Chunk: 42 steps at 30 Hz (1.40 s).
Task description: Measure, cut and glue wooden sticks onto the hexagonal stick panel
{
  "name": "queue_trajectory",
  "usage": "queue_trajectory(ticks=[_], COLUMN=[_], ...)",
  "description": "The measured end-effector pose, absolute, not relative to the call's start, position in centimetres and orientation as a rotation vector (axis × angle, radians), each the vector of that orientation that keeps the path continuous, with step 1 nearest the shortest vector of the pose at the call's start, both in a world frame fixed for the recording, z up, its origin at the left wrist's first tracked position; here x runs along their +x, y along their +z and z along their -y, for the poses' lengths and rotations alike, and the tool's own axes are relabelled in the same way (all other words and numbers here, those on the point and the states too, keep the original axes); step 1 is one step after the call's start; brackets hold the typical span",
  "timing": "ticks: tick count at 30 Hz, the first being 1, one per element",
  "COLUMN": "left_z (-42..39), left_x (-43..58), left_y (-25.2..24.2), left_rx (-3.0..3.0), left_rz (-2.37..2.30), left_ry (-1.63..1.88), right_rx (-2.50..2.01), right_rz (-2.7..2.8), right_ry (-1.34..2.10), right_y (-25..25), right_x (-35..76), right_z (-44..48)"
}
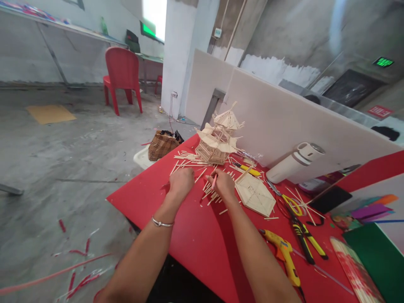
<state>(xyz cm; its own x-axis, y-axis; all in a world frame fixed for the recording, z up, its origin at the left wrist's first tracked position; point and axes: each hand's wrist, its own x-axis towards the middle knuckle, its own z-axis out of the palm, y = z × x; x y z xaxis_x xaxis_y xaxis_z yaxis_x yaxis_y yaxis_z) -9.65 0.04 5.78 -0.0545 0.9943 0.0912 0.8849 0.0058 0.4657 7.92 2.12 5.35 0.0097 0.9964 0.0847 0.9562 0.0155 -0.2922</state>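
My left hand, with a silver bangle on the wrist, is closed above the red table; whatever its fingers may pinch is hidden. Beside it, my right hand grips a slim pink pen-like thing. Loose thin wooden sticks lie beneath and around both hands. Just beyond them stands a tiered pagoda model built of such sticks. A flat hexagonal stick panel rests to the right of my right hand.
On the table's right are a yellow glue gun, black-and-yellow pliers, scissors, a yellow cutter knife and a white thermos. A pale partition rises behind. A checked bag sits beyond the left edge.
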Motion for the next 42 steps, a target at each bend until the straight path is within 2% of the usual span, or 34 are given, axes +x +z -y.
queue_trajectory(ticks=[3, 8, 14, 21, 26, 31, 42], left_z=[-0.2, -0.9, -1.6, -1.4, -0.6, 0.0, 0.4], left_x=[-9.7, -9.5, -8.9, -7.7, -6.9, -6.7, -4.4], left_y=[5.6, 4.6, 4.5, 4.6, 5.0, 5.6, 4.9], left_rx=[1.913, 1.747, 1.337, 1.027, 0.89, 0.899, 1.038], left_rz=[-1.952, -1.53, -1.154, -0.97, -0.807, -0.695, -0.698], left_ry=[0.851, 1.363, 1.573, 1.432, 1.332, 1.342, 1.252], right_rx=[-2.177, -2.309, -2.388, -2.25, -1.588, -1.24, -1.247], right_rz=[2.083, 2.094, 2.016, 1.953, 1.743, 1.544, 1.643], right_ry=[0.2, 0.237, 0.275, 0.481, 0.769, 0.589, 0.512], right_y=[5.7, 6.3, 6.4, 6.5, 6.4, 5.5, 3.0], right_x=[6.8, 6.3, 6.4, 8.7, 11.0, 9.2, 10.0], right_z=[-2.5, -3.6, -4.2, -1.6, 1.9, 3.0, 3.1])
